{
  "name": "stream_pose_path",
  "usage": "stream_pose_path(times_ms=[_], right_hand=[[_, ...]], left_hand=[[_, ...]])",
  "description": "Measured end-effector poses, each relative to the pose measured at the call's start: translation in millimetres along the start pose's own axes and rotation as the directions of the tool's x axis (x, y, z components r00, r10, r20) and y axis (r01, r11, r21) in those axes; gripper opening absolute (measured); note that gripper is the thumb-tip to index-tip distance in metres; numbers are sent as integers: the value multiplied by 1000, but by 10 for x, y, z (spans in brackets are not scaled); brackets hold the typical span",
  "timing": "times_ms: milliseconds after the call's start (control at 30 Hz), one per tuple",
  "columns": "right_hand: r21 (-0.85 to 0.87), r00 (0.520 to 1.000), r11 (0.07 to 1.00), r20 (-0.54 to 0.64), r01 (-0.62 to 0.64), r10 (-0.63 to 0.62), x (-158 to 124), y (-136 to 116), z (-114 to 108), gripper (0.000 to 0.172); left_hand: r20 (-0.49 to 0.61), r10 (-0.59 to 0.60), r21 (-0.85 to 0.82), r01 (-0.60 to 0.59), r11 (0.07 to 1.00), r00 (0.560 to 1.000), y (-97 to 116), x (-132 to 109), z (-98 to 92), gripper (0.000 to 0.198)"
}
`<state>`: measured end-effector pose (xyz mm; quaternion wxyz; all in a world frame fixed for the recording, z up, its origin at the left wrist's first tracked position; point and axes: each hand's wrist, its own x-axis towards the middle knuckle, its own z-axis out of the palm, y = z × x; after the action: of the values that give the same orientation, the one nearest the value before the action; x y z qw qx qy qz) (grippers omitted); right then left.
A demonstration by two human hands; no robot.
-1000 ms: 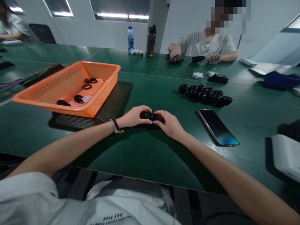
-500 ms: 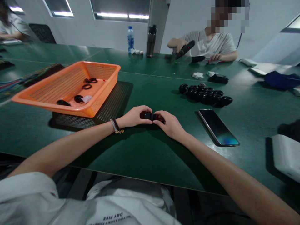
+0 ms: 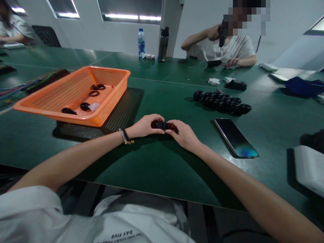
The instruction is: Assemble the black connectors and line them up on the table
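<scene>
Between my two hands, just over the green table [image 3: 162, 162], is a small black plastic part [image 3: 162, 125]. My left hand [image 3: 148, 125] grips its left end with thumb and fingers. On its right end my right hand [image 3: 184, 133] closes in the same way. The fingers cover much of the part, so its full shape is hidden. To the left stands an orange plastic basket [image 3: 113, 76] with several loose black rings and pieces in it. A group of shiny black round parts [image 3: 221, 102] sits in rows beyond my right hand.
A phone [image 3: 236, 137] lies right of my right hand, and a white box-like device [image 3: 310, 167] is at the right edge. Farther back stand a water bottle [image 3: 141, 43] and a dark flask [image 3: 163, 44]. Across the table a co-worker holds a dark power tool [image 3: 222, 36].
My hands and the black part stay in the same place. Across the table, the co-worker has raised the power tool from near the tabletop to an upright position.
</scene>
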<state>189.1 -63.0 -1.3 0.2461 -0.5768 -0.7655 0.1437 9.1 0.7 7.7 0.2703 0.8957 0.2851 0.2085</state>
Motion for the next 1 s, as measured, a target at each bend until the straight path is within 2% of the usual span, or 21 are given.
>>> stream_pose_path(times_ms=[267, 467, 1000], right_hand=[[-16, 997, 998, -45, 65, -66, -16, 9, 12, 16], [25, 987, 990, -83, 140, -138, -39, 35, 31, 27], [6, 994, 996, -68, 87, -86, -14, 22, 34, 22]], left_hand=[[3, -11, -28, 11, 1000, 1000, -10, 5, -1, 37], [0, -19, -43, 19, 999, 1000, -10, 2, 0, 37], [6, -10, -22, 10, 1000, 1000, -21, 6, 2, 35]])
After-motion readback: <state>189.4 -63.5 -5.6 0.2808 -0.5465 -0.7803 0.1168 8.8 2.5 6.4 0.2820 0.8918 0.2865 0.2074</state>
